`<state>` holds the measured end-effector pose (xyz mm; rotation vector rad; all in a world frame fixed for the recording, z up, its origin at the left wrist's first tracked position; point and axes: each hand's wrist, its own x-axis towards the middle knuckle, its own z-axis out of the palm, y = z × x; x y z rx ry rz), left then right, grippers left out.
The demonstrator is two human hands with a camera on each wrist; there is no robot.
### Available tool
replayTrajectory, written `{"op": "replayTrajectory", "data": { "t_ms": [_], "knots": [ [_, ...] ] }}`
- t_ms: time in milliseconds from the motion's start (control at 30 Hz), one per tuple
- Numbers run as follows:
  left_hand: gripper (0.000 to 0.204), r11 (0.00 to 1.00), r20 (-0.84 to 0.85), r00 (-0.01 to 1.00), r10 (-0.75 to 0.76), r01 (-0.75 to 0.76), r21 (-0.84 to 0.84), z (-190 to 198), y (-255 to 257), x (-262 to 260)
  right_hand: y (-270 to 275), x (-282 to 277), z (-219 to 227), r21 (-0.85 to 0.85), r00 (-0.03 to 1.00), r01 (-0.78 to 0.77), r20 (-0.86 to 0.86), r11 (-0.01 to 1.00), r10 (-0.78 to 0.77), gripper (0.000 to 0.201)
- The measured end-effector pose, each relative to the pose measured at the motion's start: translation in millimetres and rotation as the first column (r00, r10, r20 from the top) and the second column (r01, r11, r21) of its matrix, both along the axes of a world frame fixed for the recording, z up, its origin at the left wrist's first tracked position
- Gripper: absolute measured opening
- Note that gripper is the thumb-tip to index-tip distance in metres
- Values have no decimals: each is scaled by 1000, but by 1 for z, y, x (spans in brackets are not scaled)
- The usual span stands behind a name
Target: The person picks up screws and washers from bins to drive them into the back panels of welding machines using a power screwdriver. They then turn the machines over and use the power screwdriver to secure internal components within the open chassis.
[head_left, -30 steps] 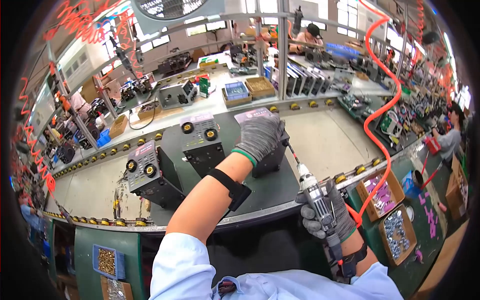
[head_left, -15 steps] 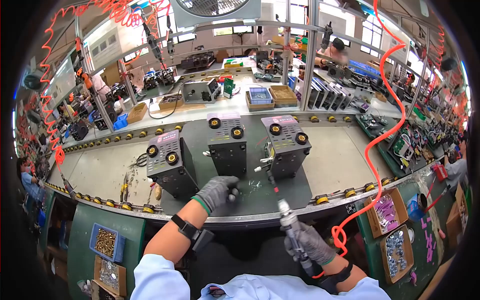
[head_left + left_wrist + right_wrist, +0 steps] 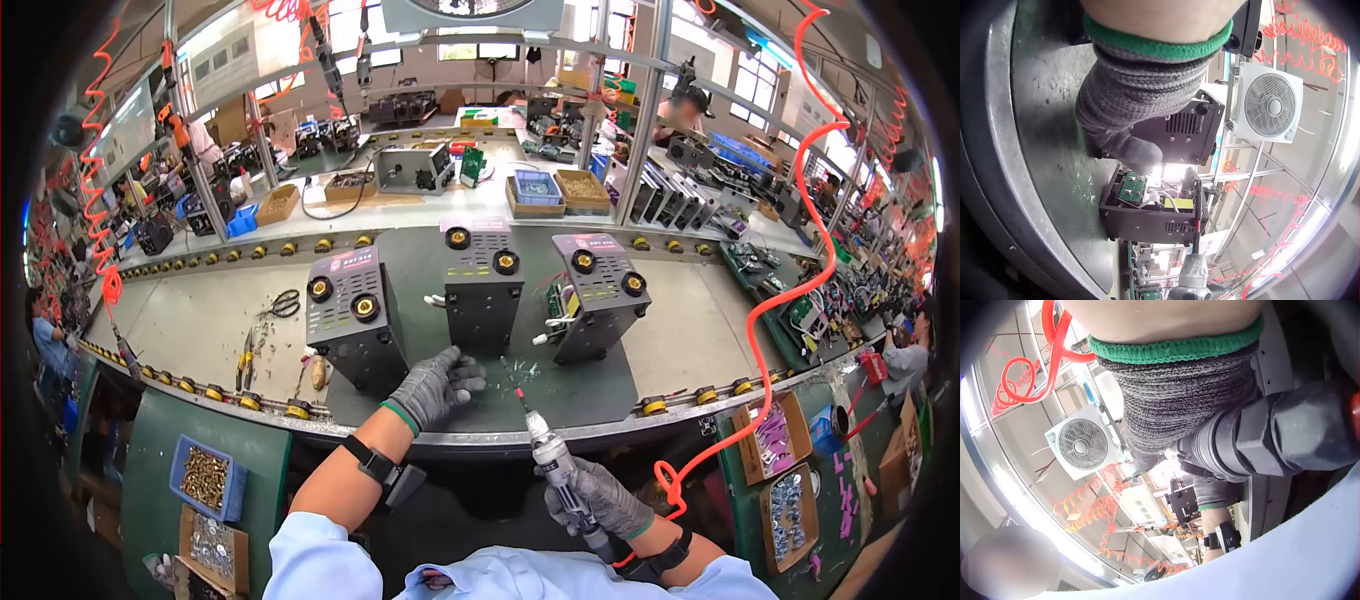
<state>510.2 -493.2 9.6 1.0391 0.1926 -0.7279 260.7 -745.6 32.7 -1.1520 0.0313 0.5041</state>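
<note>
In the head view, the gloved left hand (image 3: 435, 388) sits over the dark mat (image 3: 590, 388), its fingers loosely bent; whether they hold anything small cannot be told. The gloved right hand (image 3: 605, 498) curls round a screwdriver (image 3: 556, 462), its bit pointing forward past the left fingers towards the base of the middle case (image 3: 483, 310). The left case (image 3: 352, 340) stands just beyond the left hand, the right case (image 3: 608, 315) ahead of the right. Good driving probably calls for the left hand bracing a case while the right sets the bit square. In the left wrist view, the right case, beyond the left thumb, shows a green board (image 3: 1132, 186) and white leads (image 3: 1154, 197) through its uncovered side; these are best kept clear of the bit. In the right wrist view, the right fingertips are hidden; the red hose (image 3: 1054, 369) loops beside that wrist and ideally stays slack, lest it tug the tool askew.
</note>
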Motion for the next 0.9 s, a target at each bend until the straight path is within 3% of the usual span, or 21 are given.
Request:
{"op": "replayTrajectory", "data": {
  "t_ms": [67, 167, 233, 367, 433, 800, 900],
  "knots": [
    [31, 999, -5, 999, -33, 33, -12, 0, 5, 1, -2, -2, -4, 33, 1000, 23, -17, 999, -22, 84],
    [32, 988, -37, 996, -81, 76, -137, -5, 11, 3, 0, -3, -1, -19, 1000, 3, -16, 1000, -4, 79],
    [34, 991, 154, 980, -122, 130, -41, -6, 14, 0, 2, -1, -2, -30, 1000, 3, -15, 1000, -3, 79],
    [34, 992, 288, 954, -81, 105, -68, 7, 10, -20, 8, 5, -2, -51, 1000, -20, -17, 998, 20, 75],
    [31, 989, 341, 931, -130, 99, 107, 12, 10, -22, 9, 9, -7, -33, 999, -44, 13, 998, 45, 70],
    [44, 991, 413, 909, -59, 4, 133, 30, -1, -29, 10, 11, -3, -25, 996, -76, -49, 997, 75, 73],
    [42, 994, 343, 939, -35, -3, 111, 26, -6, -27, 7, 11, -5, -14, 997, -76, -20, 997, 76, 73]
  ]
}}
